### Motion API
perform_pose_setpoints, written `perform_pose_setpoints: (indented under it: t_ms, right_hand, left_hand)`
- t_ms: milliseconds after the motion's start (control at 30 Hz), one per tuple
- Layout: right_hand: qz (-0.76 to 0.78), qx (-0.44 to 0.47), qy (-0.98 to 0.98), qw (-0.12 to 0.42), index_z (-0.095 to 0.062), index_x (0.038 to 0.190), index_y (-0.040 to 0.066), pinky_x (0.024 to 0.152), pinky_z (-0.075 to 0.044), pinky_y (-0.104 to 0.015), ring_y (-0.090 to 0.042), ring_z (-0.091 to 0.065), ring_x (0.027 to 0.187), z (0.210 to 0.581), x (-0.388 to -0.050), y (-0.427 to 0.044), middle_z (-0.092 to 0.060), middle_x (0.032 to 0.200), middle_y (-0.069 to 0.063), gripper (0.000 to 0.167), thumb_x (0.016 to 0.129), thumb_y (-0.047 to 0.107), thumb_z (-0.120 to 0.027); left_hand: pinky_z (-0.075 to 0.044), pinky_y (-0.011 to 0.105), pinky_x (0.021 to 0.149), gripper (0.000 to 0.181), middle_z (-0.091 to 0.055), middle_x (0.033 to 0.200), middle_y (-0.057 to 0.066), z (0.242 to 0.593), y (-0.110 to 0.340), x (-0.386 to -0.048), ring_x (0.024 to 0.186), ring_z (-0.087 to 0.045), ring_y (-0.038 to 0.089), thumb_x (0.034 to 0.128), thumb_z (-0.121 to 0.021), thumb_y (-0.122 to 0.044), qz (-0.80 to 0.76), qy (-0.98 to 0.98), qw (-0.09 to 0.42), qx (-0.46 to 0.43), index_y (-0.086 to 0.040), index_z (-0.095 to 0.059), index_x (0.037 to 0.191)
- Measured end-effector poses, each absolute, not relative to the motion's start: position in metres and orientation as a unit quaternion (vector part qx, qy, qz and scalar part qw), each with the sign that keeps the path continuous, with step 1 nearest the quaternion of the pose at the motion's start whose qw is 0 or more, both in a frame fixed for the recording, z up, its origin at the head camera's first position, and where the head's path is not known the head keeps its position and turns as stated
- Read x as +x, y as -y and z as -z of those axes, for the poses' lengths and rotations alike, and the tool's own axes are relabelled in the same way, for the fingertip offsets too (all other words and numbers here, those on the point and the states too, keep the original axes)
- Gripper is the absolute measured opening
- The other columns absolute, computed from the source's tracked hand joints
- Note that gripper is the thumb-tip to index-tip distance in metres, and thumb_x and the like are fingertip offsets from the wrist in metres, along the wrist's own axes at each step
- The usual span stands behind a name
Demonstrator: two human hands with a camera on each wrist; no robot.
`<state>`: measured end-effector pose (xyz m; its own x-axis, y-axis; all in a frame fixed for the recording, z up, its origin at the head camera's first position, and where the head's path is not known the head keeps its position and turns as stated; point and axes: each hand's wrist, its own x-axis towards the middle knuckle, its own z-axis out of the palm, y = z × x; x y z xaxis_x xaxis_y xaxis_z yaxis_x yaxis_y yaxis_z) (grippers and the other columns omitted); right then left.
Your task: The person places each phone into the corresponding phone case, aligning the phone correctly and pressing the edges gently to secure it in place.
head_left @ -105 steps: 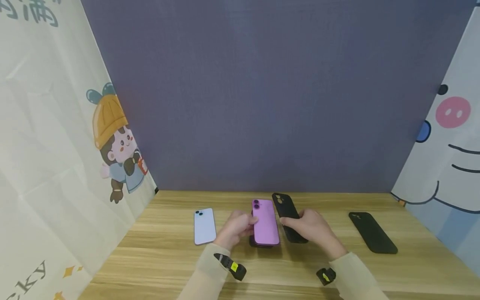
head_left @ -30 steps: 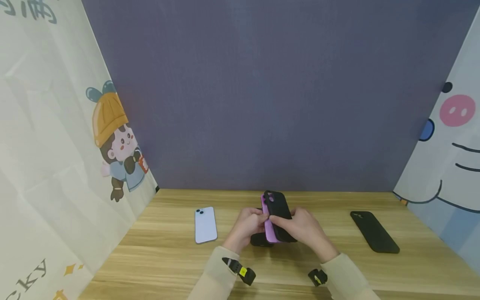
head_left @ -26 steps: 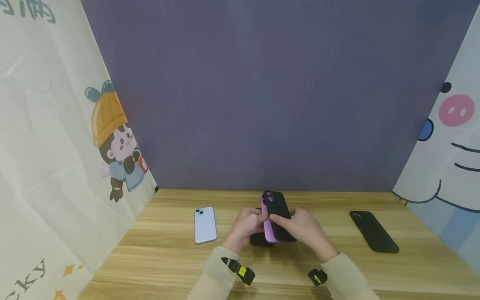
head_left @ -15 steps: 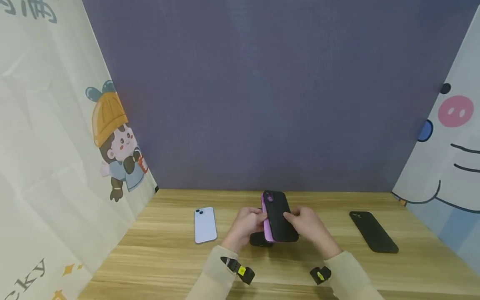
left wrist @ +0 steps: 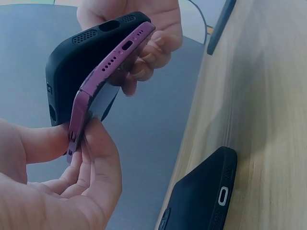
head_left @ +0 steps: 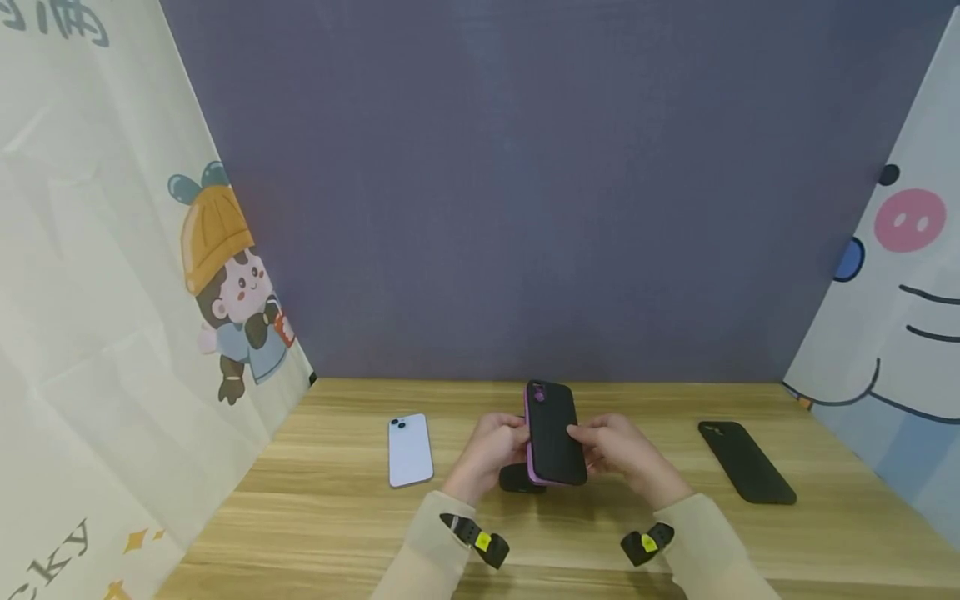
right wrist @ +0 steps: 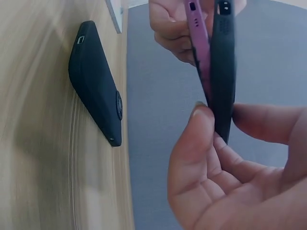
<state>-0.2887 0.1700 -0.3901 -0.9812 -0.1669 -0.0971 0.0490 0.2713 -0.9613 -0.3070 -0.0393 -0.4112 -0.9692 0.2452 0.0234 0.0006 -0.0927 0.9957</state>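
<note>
Above the table, a black phone case (head_left: 556, 433) lies over the back of a purple phone (head_left: 529, 467). My left hand (head_left: 491, 450) pinches the phone's left edge, thumb on one side and fingers on the other, as the left wrist view shows with the purple frame (left wrist: 103, 69) angled out of the case (left wrist: 64, 72). My right hand (head_left: 626, 454) pinches the right edge, its thumb on the case's back. In the right wrist view, phone (right wrist: 200, 43) and case (right wrist: 223, 72) meet near my right fingers and stand apart farther up.
Under the held phone, another black case or cased phone (head_left: 521, 479) lies on the wooden table (head_left: 322, 517). A light blue phone (head_left: 410, 452) lies at the left, a black case (head_left: 746, 462) at the right. A dark panel (head_left: 525, 208) stands behind.
The black case has shifted left over the purple phone and covers more of it. My right hand has moved from holding the case alone beside the phone to pinching its right edge.
</note>
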Motion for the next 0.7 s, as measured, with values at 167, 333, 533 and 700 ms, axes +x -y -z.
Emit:
perform_pose_setpoints:
  t_ms: [167, 333, 533, 700]
  right_hand:
    - [0.619, -0.060, -0.776, 0.107, -0.067, 0.106, -0.007, 0.062, -0.054, -0.033, -0.017, -0.059, 0.064, 0.3912, -0.2902, -0.1734, -0.063, 0.078, -0.010, 0.033, 0.101, 0.025, -0.064]
    - [0.627, -0.070, -0.768, 0.112, -0.067, 0.101, -0.006, 0.061, -0.053, -0.032, -0.016, -0.056, 0.062, 0.3913, -0.2905, -0.1744, -0.060, 0.075, -0.006, 0.030, 0.100, 0.024, -0.064]
    - [0.635, -0.072, -0.761, 0.112, -0.066, 0.094, -0.003, 0.061, -0.052, -0.031, -0.016, -0.055, 0.062, 0.3907, -0.2906, -0.1743, -0.058, 0.073, -0.004, 0.027, 0.100, 0.023, -0.064]
    - [0.635, -0.065, -0.762, 0.109, -0.068, 0.096, -0.003, 0.062, -0.053, -0.033, -0.017, -0.056, 0.063, 0.3905, -0.2893, -0.1739, -0.059, 0.074, -0.005, 0.027, 0.100, 0.023, -0.065]
  left_hand:
    - [-0.059, 0.036, 0.076, 0.021, -0.069, 0.088, 0.012, 0.4118, 0.0407, -0.3072, 0.075, -0.067, 0.018, 0.0970, -0.058, -0.003, -0.739, -0.662, 0.083, 0.098, 0.015, -0.063, 0.108]
    - [-0.059, 0.035, 0.076, 0.021, -0.070, 0.084, 0.009, 0.4124, 0.0425, -0.3091, 0.074, -0.067, 0.016, 0.0968, -0.058, -0.004, -0.742, -0.656, 0.091, 0.105, 0.013, -0.064, 0.108]
    - [-0.059, 0.038, 0.079, 0.024, -0.071, 0.090, 0.012, 0.4089, 0.0433, -0.3077, 0.078, -0.068, 0.019, 0.0949, -0.057, -0.003, -0.747, -0.651, 0.103, 0.086, 0.013, -0.063, 0.113]
    - [-0.058, 0.035, 0.076, 0.023, -0.069, 0.089, 0.010, 0.4074, 0.0436, -0.3082, 0.078, -0.067, 0.019, 0.0930, -0.055, -0.003, -0.749, -0.649, 0.109, 0.078, 0.011, -0.065, 0.109]
